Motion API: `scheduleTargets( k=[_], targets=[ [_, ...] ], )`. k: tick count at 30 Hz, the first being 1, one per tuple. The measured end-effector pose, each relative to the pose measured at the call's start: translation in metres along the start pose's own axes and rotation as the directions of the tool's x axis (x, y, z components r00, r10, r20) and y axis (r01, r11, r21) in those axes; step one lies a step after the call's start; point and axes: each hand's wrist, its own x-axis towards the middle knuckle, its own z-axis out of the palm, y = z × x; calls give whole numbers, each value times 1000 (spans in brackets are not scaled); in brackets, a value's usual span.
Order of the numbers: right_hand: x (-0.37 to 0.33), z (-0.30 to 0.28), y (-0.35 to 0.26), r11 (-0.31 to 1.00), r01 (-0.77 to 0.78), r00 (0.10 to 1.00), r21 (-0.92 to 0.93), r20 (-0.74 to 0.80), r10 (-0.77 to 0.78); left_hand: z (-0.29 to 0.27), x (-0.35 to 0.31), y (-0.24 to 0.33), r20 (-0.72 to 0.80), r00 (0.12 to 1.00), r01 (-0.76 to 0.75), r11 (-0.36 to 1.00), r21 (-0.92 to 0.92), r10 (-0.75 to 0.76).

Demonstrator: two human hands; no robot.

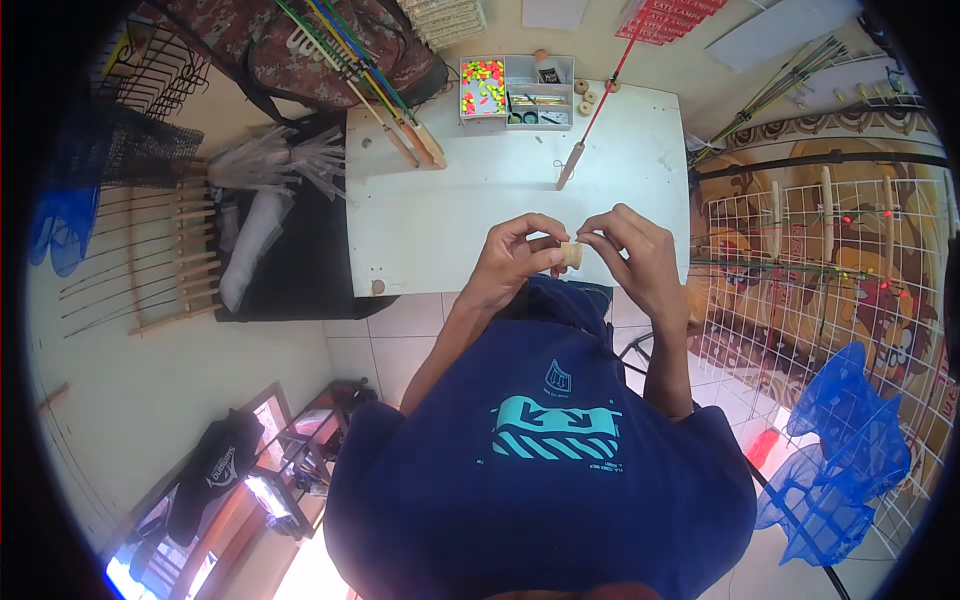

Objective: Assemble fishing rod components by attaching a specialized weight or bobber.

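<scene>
White table [450, 215]; beige spool [572, 256] in left hand [508, 262], right hand [640, 250] beside.

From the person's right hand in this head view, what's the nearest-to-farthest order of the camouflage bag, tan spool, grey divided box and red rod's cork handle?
From the right hand:
1. Tan spool: just left, by its fingertips.
2. Cork handle: ahead, slightly left.
3. Grey divided box: farther ahead, left.
4. Camouflage bag: far ahead-left.
</scene>
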Motion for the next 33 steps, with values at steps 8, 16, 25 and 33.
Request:
scheduleTargets(
  k=[8,16,25,33],
  targets=[
    [5,-4,-9,997,-69,994,-23,78,71,4,1,3,-35,999,-16,995,94,20],
    [4,-2,-22,966,-256,965,38,74,253,6,1,2,-71,996,-35,986,160,46],
    [-3,7,-25,923,-359,932,140,-4,363,7,2,-2,-82,990,-102,982,159,116],
    [-5,15,-27,901,-395,914,179,-23,405,7,4,-2,-94,986,-124,979,161,141]
  ],
)
